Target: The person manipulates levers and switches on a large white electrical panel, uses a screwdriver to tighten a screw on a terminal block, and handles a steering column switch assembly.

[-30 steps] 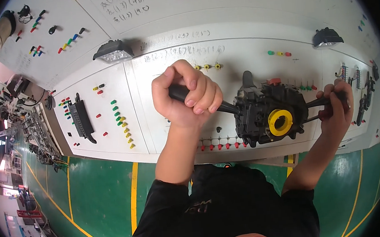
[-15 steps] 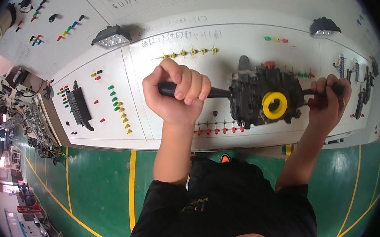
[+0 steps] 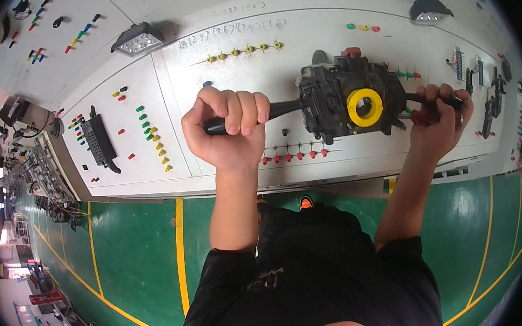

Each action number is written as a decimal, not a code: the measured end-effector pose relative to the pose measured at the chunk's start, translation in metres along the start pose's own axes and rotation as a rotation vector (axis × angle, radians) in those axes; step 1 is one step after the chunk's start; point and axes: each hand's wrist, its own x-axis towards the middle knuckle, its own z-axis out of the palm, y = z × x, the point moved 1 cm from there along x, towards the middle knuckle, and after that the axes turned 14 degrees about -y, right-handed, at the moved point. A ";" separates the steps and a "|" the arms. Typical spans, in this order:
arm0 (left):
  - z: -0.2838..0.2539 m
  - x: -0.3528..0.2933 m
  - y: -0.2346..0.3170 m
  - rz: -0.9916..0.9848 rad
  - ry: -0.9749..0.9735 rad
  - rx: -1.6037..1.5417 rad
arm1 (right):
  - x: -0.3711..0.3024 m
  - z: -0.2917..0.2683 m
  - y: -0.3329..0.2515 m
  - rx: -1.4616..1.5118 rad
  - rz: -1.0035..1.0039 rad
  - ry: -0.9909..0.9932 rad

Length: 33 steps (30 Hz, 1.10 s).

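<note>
A black steering-column combination switch (image 3: 331, 110), with a yellow ring (image 3: 365, 107) on its front, is held up over the white panel. My left hand (image 3: 225, 126) is closed in a fist round the black stalk (image 3: 282, 109) that sticks out on the switch's left. On the other side, my right hand (image 3: 442, 116) grips the right-hand stalk (image 3: 415, 96), fingers curled over its end. Something red (image 3: 419, 116) also shows within the right hand's grip; its kind is unclear. A red part (image 3: 351, 52) sits on top of the switch.
The white panel (image 3: 193, 163) carries rows of yellow jacks (image 3: 248, 50), red jacks (image 3: 301, 156) and green ones. Two lamps (image 3: 137, 39) and a black connector block (image 3: 99, 143) are mounted on it. Below lies a green floor (image 3: 138, 254) with yellow lines.
The view has shifted a little. The switch body has risen farther up the panel, and its left stalk now slopes upward from my left hand. Both hands keep their grip.
</note>
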 end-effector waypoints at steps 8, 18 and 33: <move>0.003 -0.005 -0.003 0.025 -0.002 0.021 | -0.009 0.001 -0.006 -0.035 0.050 0.094; 0.005 -0.011 -0.002 0.052 -0.005 -0.013 | -0.027 0.005 -0.011 0.012 0.010 0.083; -0.007 -0.009 -0.004 0.092 -0.124 -0.041 | -0.026 0.000 -0.002 -0.070 -0.039 0.069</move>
